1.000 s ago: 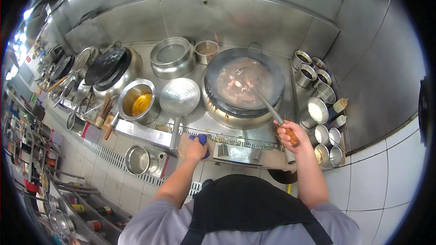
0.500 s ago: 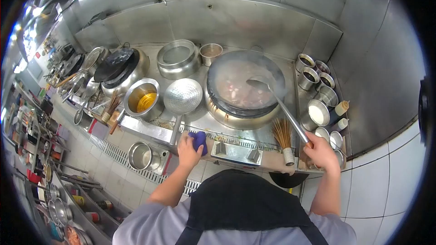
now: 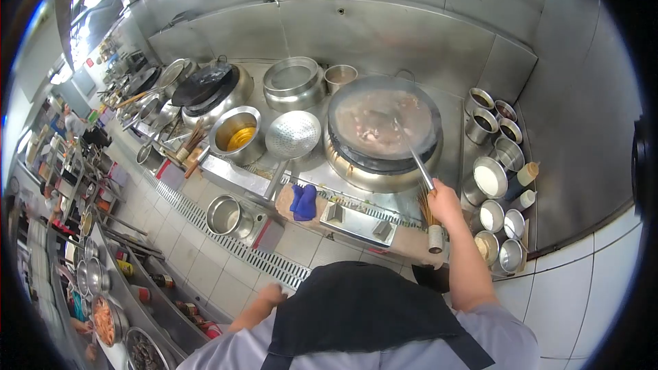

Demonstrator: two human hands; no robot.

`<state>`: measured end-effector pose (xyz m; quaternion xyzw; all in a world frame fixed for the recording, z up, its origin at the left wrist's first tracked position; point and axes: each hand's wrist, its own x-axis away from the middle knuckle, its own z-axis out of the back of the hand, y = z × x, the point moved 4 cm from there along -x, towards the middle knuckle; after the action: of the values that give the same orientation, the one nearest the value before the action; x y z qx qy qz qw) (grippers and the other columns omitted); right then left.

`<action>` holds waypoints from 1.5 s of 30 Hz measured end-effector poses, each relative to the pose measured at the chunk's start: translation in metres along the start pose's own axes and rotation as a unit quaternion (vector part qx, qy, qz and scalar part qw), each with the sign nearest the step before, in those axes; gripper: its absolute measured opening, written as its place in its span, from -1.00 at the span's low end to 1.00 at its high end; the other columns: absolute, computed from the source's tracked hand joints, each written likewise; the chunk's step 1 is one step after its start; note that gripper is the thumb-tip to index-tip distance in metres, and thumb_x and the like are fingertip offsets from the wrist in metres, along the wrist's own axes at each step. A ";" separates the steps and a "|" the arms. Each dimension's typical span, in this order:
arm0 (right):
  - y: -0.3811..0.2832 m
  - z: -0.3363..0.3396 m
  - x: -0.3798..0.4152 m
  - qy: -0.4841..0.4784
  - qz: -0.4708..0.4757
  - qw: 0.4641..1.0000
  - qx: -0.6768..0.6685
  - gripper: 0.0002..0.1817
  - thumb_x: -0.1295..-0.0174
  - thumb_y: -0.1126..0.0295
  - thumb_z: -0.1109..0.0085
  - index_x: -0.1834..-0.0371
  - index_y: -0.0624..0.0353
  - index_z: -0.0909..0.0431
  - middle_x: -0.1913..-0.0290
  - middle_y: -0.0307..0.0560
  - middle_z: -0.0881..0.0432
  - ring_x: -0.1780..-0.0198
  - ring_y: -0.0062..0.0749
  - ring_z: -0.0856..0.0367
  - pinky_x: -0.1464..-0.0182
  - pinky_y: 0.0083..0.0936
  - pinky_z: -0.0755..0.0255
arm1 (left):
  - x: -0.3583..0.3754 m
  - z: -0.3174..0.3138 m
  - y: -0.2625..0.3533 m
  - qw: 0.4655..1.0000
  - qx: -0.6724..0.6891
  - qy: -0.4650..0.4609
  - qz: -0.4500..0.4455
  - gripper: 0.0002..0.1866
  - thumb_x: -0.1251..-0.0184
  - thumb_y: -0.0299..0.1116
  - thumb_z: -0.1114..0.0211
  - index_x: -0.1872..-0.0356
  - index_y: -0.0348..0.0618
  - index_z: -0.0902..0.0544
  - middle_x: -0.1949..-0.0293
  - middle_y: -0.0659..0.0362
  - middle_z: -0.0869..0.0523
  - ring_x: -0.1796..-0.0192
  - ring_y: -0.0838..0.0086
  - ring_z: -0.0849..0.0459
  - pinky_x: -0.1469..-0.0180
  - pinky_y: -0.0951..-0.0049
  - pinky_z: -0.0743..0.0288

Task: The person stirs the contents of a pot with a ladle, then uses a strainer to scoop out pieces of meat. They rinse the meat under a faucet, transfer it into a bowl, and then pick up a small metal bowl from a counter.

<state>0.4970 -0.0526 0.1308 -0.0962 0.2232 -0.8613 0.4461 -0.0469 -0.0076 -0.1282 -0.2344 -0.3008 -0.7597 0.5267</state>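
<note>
My right hand (image 3: 444, 202) is closed around the handle of a ladle (image 3: 419, 164), whose bowl dips into the steaming wok (image 3: 337, 130) on the stove. Pieces of food float in cloudy liquid (image 3: 375, 133) there. Low beside my body hangs my left hand (image 3: 271, 294), away from the counter; its fingers are too small and curled to show whether they hold anything. A folded blue cloth (image 3: 304, 203) lies on the counter's front edge, touched by neither hand. Below my right hand a bamboo brush (image 3: 434, 236) stands at the stove's edge.
Left of the wok are a perforated skimmer (image 3: 293, 136), a pot with yellow oil (image 3: 236, 138) and a lidded pot (image 3: 293, 79). Seasoning containers (image 3: 489, 178) line the right side. A metal pot (image 3: 226, 216) stands lower left; distant people are visible far left.
My left hand has let go of the blue cloth and moved down toward my body. My right hand has moved left and up with the ladle, which now sits deeper in the wok.
</note>
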 end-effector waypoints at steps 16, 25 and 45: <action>0.011 0.007 -0.086 -0.043 -0.124 0.973 -0.188 -0.71 -0.15 0.40 0.05 0.12 0.36 -0.45 0.40 0.12 -0.60 0.45 -0.17 -0.62 0.46 -0.22 -0.48 | 0.082 -0.129 -0.077 0.965 0.195 -0.024 0.174 -0.61 -0.14 -0.13 -0.21 0.23 -0.30 -0.64 0.16 -0.15 -0.66 0.03 0.08 -0.63 -0.02 0.25 -0.48; -0.044 -0.043 -0.050 -0.235 -0.215 0.653 -0.687 -0.93 -0.14 0.48 -0.02 0.40 0.20 -0.34 0.59 -0.28 -0.38 0.66 -0.62 -0.31 0.66 -0.66 -0.17 | 0.087 -0.048 -0.044 0.969 0.208 0.057 0.116 -0.60 -0.10 -0.10 -0.26 0.25 -0.28 -0.66 0.24 -0.11 -0.69 0.05 0.11 -0.64 -0.02 0.27 -0.48; -0.099 0.008 0.047 -0.167 -0.232 0.741 -0.607 -0.87 -0.14 0.49 0.01 0.25 0.26 -0.41 0.55 -0.22 -0.44 0.70 -0.62 -0.31 0.75 -0.65 -0.16 | 0.024 -0.147 -0.227 0.994 0.084 -0.059 -0.023 -0.67 -0.01 -0.12 -0.29 0.27 -0.12 -0.64 0.23 0.01 -0.68 0.06 0.11 -0.61 0.02 0.22 -0.51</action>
<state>0.4010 -0.0431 0.1832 -0.5375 0.5920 -0.5903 0.1100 -0.2744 -0.0670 -0.2640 -0.2264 -0.3994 -0.7283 0.5087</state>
